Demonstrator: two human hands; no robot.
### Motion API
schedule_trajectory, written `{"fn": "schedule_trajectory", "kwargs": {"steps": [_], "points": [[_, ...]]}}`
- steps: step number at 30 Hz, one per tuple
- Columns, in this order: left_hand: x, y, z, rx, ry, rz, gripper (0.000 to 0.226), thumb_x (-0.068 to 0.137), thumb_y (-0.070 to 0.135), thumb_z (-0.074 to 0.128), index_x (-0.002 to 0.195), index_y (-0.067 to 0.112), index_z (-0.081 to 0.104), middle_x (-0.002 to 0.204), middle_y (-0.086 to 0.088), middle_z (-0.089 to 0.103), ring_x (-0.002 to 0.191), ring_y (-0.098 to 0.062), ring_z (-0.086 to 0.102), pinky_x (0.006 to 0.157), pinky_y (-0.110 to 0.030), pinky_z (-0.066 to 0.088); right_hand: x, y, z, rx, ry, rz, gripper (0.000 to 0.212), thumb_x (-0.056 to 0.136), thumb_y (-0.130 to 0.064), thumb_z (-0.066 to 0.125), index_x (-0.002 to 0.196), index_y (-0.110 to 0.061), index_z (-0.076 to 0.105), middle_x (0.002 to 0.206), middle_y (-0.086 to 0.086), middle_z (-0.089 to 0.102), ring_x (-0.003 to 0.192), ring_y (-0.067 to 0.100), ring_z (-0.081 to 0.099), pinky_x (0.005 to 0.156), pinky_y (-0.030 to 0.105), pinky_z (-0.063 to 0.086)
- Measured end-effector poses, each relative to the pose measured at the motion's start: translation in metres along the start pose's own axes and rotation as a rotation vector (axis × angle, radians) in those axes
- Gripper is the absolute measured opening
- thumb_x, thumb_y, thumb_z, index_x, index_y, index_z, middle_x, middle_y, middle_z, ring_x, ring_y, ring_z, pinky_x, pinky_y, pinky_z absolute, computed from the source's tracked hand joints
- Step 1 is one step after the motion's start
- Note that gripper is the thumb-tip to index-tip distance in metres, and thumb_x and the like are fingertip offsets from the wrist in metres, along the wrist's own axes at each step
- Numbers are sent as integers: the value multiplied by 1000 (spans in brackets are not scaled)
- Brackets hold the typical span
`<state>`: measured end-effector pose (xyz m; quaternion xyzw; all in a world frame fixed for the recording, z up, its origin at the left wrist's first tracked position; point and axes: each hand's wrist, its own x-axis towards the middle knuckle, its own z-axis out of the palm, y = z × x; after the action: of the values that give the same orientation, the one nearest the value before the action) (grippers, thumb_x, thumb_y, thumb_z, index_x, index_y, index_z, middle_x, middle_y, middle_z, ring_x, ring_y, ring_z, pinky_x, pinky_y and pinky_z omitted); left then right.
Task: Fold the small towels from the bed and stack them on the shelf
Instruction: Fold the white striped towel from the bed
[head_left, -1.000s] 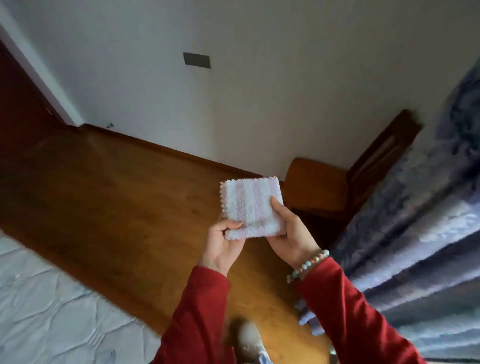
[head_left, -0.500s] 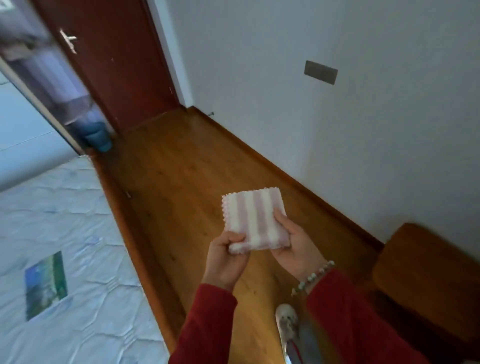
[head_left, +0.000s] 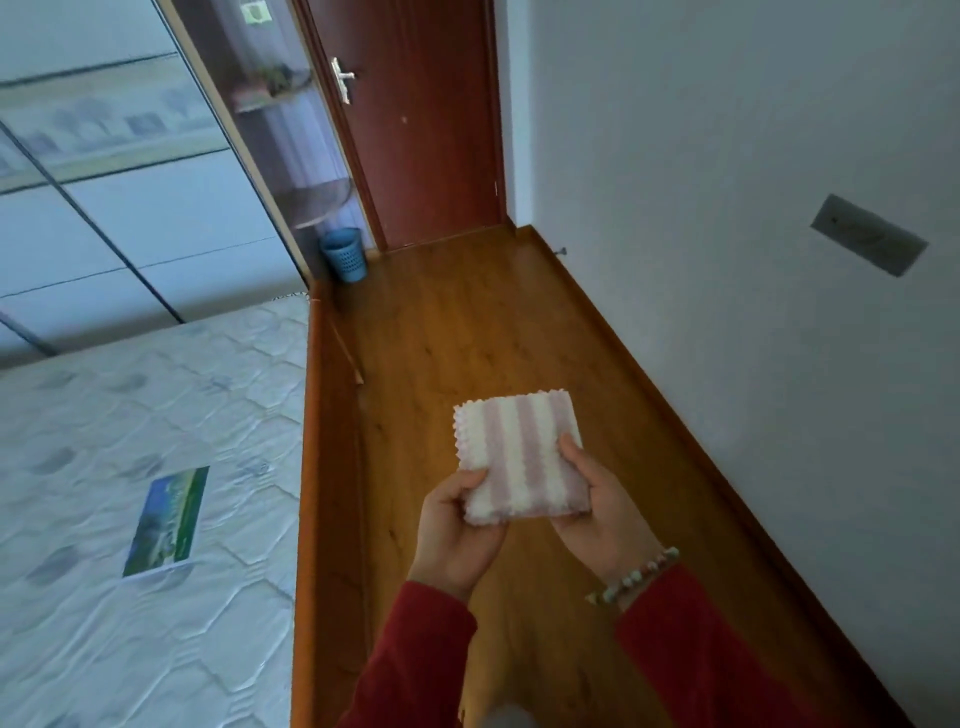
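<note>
Both hands grip a folded pink-and-white striped towel (head_left: 522, 460) above the wooden floor (head_left: 467, 332): the left hand (head_left: 457, 530) pinches its lower left corner, the right hand (head_left: 602, 512) closes on its right edge. The bed (head_left: 156, 467) lies left, a blue bin (head_left: 344, 254) stands ahead beside corner shelves (head_left: 311, 197) and a closed door (head_left: 421, 119).

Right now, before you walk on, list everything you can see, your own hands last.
towel: one, pink and white stripes, folded, held in both hands
mattress: one, pale quilted, left
label: one, green, on mattress
bed frame: one, wooden, beside mattress
bin: one, blue, near door
door: one, dark red, shut, ahead
corner shelves: brown, left of door
wall plate: one, grey, right wall
left hand: gripping towel
right hand: gripping towel, beaded bracelet
</note>
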<state>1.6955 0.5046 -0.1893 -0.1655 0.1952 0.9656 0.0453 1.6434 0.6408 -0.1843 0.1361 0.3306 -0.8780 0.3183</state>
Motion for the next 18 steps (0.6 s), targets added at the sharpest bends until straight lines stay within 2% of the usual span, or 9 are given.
{"fn": "schedule_trajectory", "kwargs": {"steps": [3,8,11,15,18], "points": [[33,16,6,4,54,79,46,94,7,41,138,-1,48,138,-22,56,120,-35,61,96,-46,53,42,-17,8,-57,-37,42,39,95,-28,58,129,-10,56,124,15,68,116,29,64,103,47,46],[106,49,12,-6,89,146,46,96,12,44,139,-2,49,140,-22,54,125,-34,57,101,-45,50,121,-51,28,-98,-66,70,41,96,-28,55,131,-6,56,125,16,67,119,28,62,109,46,41],[165,78,15,-21,93,145,44,98,13,43,139,-1,48,138,-22,56,122,-33,60,97,-45,53,180,-78,45,-132,-65,78,45,93,-29,58,131,-6,56,125,16,67,119,29,62,108,47,41],[245,121,31,-16,73,153,46,99,16,45,142,-1,45,142,-22,53,129,-34,54,104,-47,48,252,-124,81,-180,-49,47,49,86,-29,64,130,-10,56,123,14,68,117,29,64,102,46,47],[295,153,45,-14,42,163,45,100,17,45,142,0,46,143,-20,52,132,-33,51,111,-47,40,299,-152,105,-184,-104,40,37,91,-28,60,124,-12,58,117,11,72,109,26,68,92,41,55]]}}
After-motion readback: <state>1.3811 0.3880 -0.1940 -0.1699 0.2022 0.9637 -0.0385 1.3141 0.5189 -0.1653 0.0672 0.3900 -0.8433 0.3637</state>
